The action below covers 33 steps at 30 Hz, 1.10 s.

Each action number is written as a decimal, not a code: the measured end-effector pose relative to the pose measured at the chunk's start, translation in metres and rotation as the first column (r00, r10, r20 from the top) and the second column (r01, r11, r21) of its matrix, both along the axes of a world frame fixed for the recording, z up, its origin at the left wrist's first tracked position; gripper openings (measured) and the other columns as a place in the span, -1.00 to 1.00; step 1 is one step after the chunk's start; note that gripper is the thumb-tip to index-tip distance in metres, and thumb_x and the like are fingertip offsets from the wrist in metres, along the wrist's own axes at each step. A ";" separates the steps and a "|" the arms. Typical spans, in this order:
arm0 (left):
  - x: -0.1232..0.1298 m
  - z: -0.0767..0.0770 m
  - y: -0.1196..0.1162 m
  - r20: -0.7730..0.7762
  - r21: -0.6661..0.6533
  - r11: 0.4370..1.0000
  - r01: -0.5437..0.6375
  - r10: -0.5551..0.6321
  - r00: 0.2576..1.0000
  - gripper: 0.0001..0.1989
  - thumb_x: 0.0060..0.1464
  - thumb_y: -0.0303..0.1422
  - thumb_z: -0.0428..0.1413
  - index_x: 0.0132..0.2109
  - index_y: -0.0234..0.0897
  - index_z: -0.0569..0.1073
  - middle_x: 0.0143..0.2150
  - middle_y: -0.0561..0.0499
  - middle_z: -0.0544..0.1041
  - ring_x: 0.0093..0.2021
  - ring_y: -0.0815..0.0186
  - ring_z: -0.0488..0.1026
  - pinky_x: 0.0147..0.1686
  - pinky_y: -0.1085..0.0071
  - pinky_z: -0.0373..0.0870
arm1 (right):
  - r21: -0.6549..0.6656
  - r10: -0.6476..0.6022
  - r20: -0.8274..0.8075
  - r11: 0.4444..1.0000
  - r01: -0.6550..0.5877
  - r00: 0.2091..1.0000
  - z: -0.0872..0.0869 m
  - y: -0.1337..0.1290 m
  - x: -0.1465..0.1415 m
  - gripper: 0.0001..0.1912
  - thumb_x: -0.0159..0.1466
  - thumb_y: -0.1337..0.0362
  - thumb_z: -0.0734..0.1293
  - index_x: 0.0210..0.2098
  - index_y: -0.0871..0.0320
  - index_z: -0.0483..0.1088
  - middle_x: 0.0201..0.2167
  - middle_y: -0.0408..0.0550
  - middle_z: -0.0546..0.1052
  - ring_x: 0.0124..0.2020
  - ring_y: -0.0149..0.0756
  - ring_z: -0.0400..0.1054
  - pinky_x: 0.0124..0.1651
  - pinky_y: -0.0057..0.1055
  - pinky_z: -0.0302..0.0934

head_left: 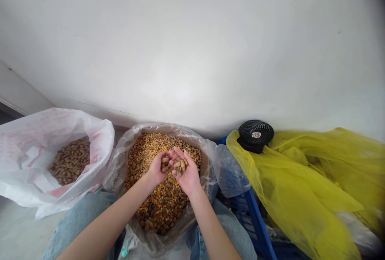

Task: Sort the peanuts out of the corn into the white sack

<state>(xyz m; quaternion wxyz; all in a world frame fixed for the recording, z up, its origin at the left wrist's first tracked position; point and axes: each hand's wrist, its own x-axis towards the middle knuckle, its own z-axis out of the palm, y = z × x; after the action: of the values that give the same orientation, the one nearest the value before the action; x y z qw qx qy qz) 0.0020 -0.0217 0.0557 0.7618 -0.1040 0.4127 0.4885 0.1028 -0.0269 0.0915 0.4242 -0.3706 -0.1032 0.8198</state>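
Both hands are cupped side by side, palms up, above a clear plastic-lined bag filled with yellow corn kernels mixed with unshelled peanuts. My left hand holds a few peanuts against its curled fingers. In my right hand more peanuts lie on the palm and fingers. The fingertips of the two hands meet or nearly meet. Corn and peanuts show below and around them. At the left, a white woven sack stands open with unshelled peanuts inside.
A blue crate stands at the right, partly covered by yellow mesh netting. On the netting rests a black round plastic basket. A white wall rises behind the bags. My knees flank the middle bag.
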 end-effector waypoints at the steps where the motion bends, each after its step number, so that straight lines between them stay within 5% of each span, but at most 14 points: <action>1: 0.002 -0.003 -0.002 -0.022 -0.002 1.000 0.019 -0.020 1.000 -0.92 -0.06 -0.43 -0.07 -0.43 -0.32 0.30 -0.61 0.09 0.38 -0.65 0.47 0.32 -0.65 0.57 0.23 | -0.007 -0.063 -0.015 0.998 0.062 0.998 -0.002 0.001 0.000 -0.79 0.12 0.19 0.19 -0.33 0.14 0.36 -0.48 -0.16 0.46 -0.56 -0.51 0.29 -0.67 -0.63 0.09; 4: 0.011 -0.010 -0.008 -0.048 -0.027 0.997 0.071 -0.073 0.996 -0.90 -0.07 -0.42 -0.07 -0.38 -0.31 0.33 -0.58 0.09 0.40 -0.60 0.45 0.35 -0.60 0.55 0.26 | -0.008 -0.224 -0.107 0.975 0.224 0.969 -0.009 0.004 0.000 -0.82 0.11 0.20 0.20 -0.52 0.16 0.30 -0.71 -0.27 0.29 -0.67 -0.57 0.16 -0.64 -0.64 0.06; 7: 0.018 -0.013 -0.012 -0.046 -0.053 0.995 0.084 -0.087 0.995 -0.91 -0.06 -0.40 -0.06 -0.40 -0.30 0.32 -0.58 0.10 0.39 -0.59 0.46 0.34 -0.60 0.55 0.25 | -0.015 -0.299 -0.183 0.953 0.302 0.936 -0.012 0.005 0.002 -0.79 0.11 0.19 0.19 -0.58 0.15 0.26 -0.73 -0.28 0.23 -0.68 -0.57 0.13 -0.59 -0.60 0.11; 13: 0.022 -0.012 -0.009 -0.066 -0.083 0.994 0.076 -0.081 0.995 -0.92 -0.07 -0.39 -0.06 -0.43 -0.29 0.30 -0.58 0.10 0.38 -0.58 0.45 0.34 -0.58 0.54 0.25 | -0.156 -0.329 -0.220 0.941 0.300 0.918 -0.006 0.004 0.004 -0.83 0.14 0.25 0.14 -0.42 0.14 0.34 -0.46 -0.13 0.44 -0.34 -0.46 0.34 -0.34 -0.51 0.25; 17: 0.021 -0.010 -0.009 -0.104 -0.089 0.994 0.066 -0.075 0.992 -0.92 -0.07 -0.38 -0.06 -0.44 -0.28 0.29 -0.61 0.12 0.35 -0.61 0.46 0.31 -0.60 0.55 0.23 | -0.086 -0.323 -0.215 0.946 0.312 0.922 -0.003 0.005 0.003 -0.75 0.15 0.21 0.14 -0.25 0.12 0.34 -0.22 -0.05 0.44 -0.10 -0.36 0.28 -0.06 -0.29 0.18; 23: 0.021 -0.001 -0.009 -0.083 -0.066 0.997 0.046 -0.051 0.995 -0.92 -0.06 -0.40 -0.07 -0.43 -0.28 0.30 -0.60 0.12 0.37 -0.60 0.46 0.32 -0.60 0.55 0.22 | -0.087 -0.364 -0.171 0.931 0.354 0.916 -0.010 0.007 0.003 -0.75 0.14 0.17 0.13 -0.30 0.09 0.36 -0.30 -0.12 0.48 -0.11 -0.38 0.30 0.02 -0.25 0.09; 33: 0.020 0.006 -0.009 -0.074 -0.083 0.996 0.035 -0.041 0.996 -0.89 -0.03 -0.42 -0.10 -0.44 -0.28 0.29 -0.60 0.12 0.37 -0.61 0.46 0.32 -0.63 0.55 0.21 | 0.015 -0.292 -0.089 0.956 0.294 0.952 -0.012 0.009 0.002 -0.68 0.16 0.17 0.09 -0.26 0.16 0.37 -0.06 -0.03 0.38 0.01 -0.38 0.19 0.08 -0.35 0.00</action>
<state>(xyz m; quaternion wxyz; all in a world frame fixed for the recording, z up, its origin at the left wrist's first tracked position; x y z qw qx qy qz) 0.0225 -0.0311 0.0616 0.7499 -0.1087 0.4627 0.4601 0.1049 -0.0183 0.0794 0.5503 -0.3401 -0.0404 0.7615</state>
